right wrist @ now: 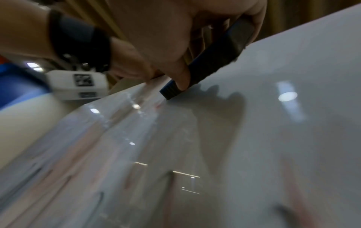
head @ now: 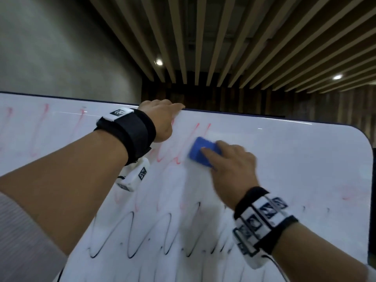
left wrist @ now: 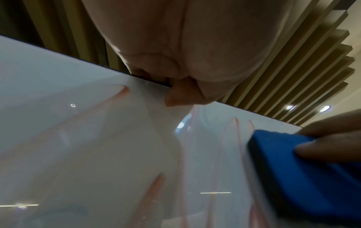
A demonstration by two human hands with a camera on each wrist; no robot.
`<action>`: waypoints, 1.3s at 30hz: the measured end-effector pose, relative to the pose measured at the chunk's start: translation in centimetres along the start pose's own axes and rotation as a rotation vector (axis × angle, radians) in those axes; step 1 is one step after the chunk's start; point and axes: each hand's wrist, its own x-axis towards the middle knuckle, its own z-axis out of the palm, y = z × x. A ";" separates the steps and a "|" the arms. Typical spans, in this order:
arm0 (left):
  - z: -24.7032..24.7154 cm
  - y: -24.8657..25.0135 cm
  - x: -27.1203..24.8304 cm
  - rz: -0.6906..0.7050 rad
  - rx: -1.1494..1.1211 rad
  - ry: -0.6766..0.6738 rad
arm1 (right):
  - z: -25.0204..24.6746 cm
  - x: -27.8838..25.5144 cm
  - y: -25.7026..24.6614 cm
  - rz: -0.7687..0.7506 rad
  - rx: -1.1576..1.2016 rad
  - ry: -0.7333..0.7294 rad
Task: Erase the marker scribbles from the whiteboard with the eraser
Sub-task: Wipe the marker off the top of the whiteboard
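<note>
We are gripping the blue eraser (head: 204, 154) in our right hand (head: 232, 169), pressing it flat against the whiteboard (head: 295, 159) just right of our left hand (head: 161, 119). Our left hand is hooking its fingers over the board's top edge, with red scribbles (head: 175, 153) lying between the hands and black scribbles (head: 142, 235) below them.

Head view looks down the whiteboard (head: 284, 159); both wrist views skim it closely.

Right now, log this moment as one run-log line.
left hand: grips whiteboard top edge | right hand: holds blue eraser on board beside red scribbles | black scribbles: remain below
</note>
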 end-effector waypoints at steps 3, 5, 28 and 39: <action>-0.2 -0.1 -0.1 -0.005 -0.009 -0.002 | -0.1 2.0 -2.2 -0.133 0.002 -0.080; -0.1 0.2 -0.2 0.013 -0.019 0.002 | -1.2 2.6 0.9 -0.046 0.018 -0.045; 0.3 -0.6 0.2 0.028 -0.021 0.027 | -2.0 5.9 2.6 -0.039 0.012 -0.051; 0.1 -0.2 0.2 -0.003 -0.040 0.005 | -1.0 5.2 0.4 -0.299 -0.048 -0.137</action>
